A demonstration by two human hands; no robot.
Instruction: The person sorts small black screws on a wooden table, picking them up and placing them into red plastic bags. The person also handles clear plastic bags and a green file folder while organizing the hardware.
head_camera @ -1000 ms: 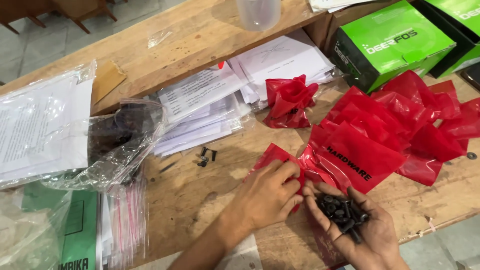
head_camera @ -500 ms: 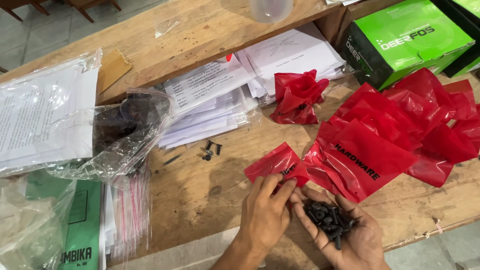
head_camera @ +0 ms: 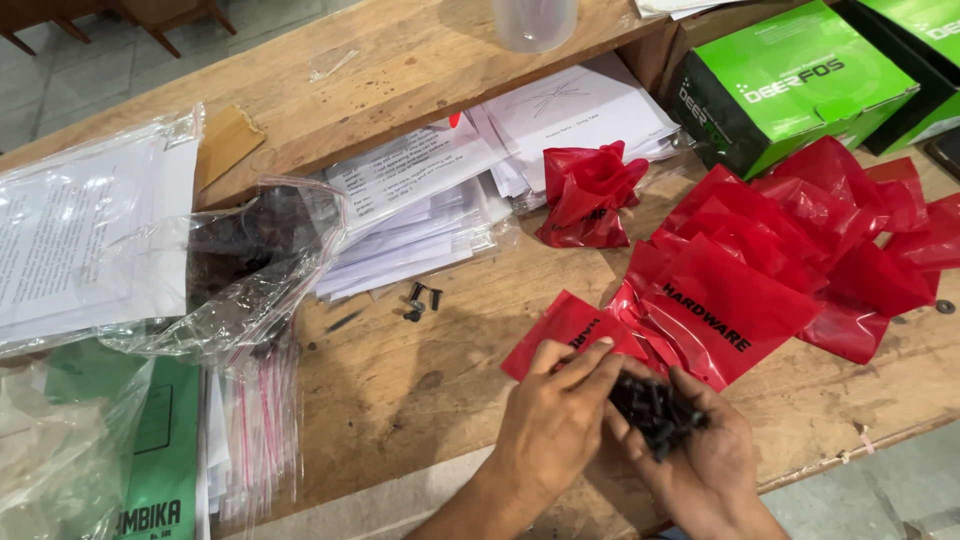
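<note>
My right hand is cupped palm up near the table's front edge and holds a heap of small black screws. My left hand reaches over it, fingertips pinched at the edge of the heap. Just beyond my fingers lies a small red plastic bag flat on the wooden table. A pile of red bags with black print spreads to the right of it.
A few loose black screws lie mid-table. Clear bags and paper stacks fill the left and the back. One crumpled red bag sits by the papers. Green boxes stand at the back right, a plastic cup on the shelf.
My left hand has moved from the small red bag onto the screws in my right palm. The view has shifted slightly.
</note>
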